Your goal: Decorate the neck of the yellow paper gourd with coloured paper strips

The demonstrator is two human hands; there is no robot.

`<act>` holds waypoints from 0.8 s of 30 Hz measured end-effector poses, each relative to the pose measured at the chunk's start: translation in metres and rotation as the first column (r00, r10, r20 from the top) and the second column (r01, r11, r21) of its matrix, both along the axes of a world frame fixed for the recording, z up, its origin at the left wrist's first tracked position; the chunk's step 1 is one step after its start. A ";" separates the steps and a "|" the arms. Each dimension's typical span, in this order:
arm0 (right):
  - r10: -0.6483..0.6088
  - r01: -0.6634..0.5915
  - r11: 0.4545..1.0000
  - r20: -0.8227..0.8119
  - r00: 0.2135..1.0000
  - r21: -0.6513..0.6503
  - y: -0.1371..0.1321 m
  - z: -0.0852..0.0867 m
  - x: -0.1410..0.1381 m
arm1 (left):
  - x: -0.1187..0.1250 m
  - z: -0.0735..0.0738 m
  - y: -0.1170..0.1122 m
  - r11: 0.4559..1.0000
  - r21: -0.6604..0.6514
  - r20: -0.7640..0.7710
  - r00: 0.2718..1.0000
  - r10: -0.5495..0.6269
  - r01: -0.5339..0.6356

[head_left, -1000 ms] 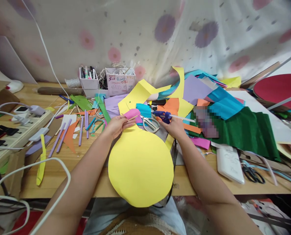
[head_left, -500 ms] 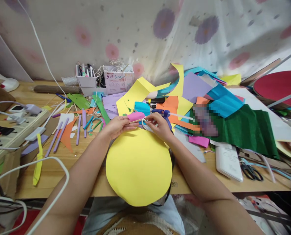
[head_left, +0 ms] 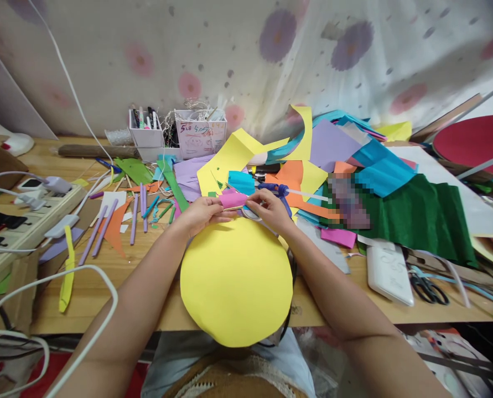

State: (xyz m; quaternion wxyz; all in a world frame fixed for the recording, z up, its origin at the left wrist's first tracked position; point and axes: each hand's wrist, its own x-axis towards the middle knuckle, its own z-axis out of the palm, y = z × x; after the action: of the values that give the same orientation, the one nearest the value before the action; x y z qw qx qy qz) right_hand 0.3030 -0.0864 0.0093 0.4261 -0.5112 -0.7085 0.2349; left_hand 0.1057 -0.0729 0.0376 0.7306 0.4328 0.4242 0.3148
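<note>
A large yellow paper disc lies in front of me, its lower edge reaching past the table's front edge. Just beyond its top rim my left hand is closed on a small piece of pink paper, fingers beneath and thumb on top. My right hand pinches at the right end of that paper. A thin white ring, perhaps a tape roll, sits in its fingers. What lies between the right fingertips is too small to tell. Behind the right hand rests a blue glue gun.
Purple paper sticks and scraps lie at the left, near a power strip with white cables. Coloured sheets are heaped behind. Dark green crepe paper, a white box and scissors are at the right. A pen holder stands at the back.
The white ring at my right hand has tilted flatter and lower. The right fingers have turned slightly over the pink paper. My left hand keeps its hold almost unmoved.
</note>
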 end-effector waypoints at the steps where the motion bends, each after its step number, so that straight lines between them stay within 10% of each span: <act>1: 0.001 -0.001 1.000 -0.010 1.000 -0.026 0.001 -0.001 0.000 | 0.000 -0.001 0.000 1.000 0.009 0.001 1.000 0.002 -0.002; 24: 0.079 -0.097 0.973 -0.096 0.992 -0.208 0.003 -0.004 -0.002 | 0.000 -0.003 -0.003 0.998 0.019 -0.048 0.997 -0.056 0.057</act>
State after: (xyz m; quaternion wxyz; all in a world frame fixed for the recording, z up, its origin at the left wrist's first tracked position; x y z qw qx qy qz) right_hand 0.3014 -0.0833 0.0049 0.3888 -0.5109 -0.6822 0.3498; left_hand 0.1057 -0.0754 0.0350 0.7246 0.4593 0.4258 0.2877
